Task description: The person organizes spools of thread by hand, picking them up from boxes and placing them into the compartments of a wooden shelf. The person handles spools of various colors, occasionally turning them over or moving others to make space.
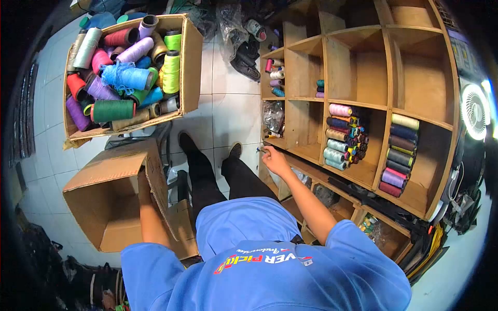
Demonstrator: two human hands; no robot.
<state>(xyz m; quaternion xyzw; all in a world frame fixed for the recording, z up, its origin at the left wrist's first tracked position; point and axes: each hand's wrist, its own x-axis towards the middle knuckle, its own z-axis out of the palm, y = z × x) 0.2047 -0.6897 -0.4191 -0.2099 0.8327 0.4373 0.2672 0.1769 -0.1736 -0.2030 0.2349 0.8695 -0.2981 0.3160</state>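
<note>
My left arm reaches into the opening of an empty-looking cardboard box, which lies tilted on its side. My left hand is against the inner side of its flap, and its fingers are hidden there. My right hand is in front of the wooden shelf's lower edge, its fingers pinched around a small dark thing too tiny to name. Above the tilted box, another cardboard box holds many thread spools in mixed colours, with a loose blue thread spool on top.
To the right stands a wooden cubby shelf with stacked thread spools in some compartments. A white fan is at the far right. Plastic bags lie on the tiled floor at the back.
</note>
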